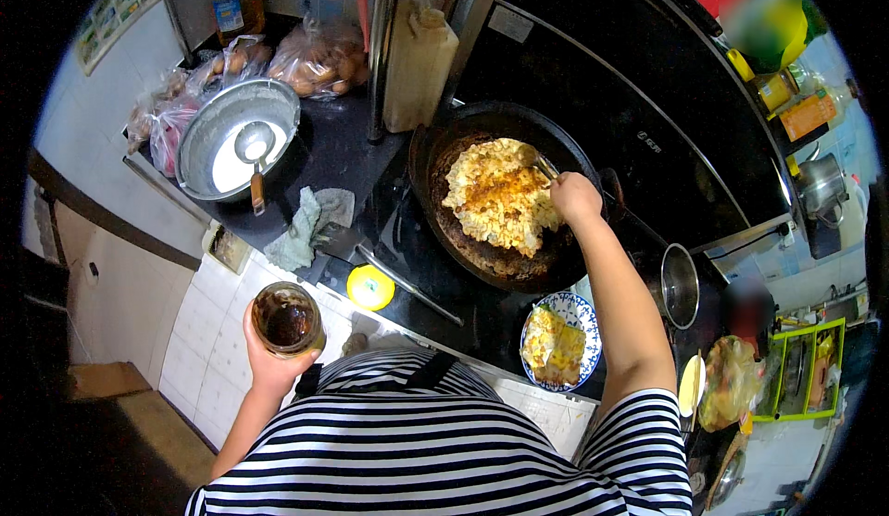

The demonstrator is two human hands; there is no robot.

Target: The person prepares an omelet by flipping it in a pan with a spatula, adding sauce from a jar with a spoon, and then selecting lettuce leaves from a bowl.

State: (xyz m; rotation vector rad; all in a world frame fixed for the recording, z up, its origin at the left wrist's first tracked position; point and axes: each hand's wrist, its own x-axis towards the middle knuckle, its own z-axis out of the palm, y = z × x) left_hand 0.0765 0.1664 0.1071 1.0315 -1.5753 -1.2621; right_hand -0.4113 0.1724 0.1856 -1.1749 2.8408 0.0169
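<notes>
My left hand point(274, 366) holds an open glass jar of dark sauce point(286, 318) out over the floor, left of my body. In my right hand point(578, 198) is the handle of a metal spoon point(538, 159), its bowl resting on the egg pancake's upper right part. Reddish-brown sauce lies in a band across the egg pancake point(494, 214), which sits in a large dark wok point(479, 266) on the stove. Below the wok, a blue-and-white patterned plate point(592, 346) bears a folded piece of pancake point(553, 349).
A metal basin point(198, 148) with a ladle point(255, 144) in it stands at the left. A yellow lid point(370, 287), a spatula point(410, 287) and a cloth point(298, 234) lie near the counter's front edge. A plastic jug point(420, 64) stands behind the wok, with bagged eggs point(323, 61) left of it.
</notes>
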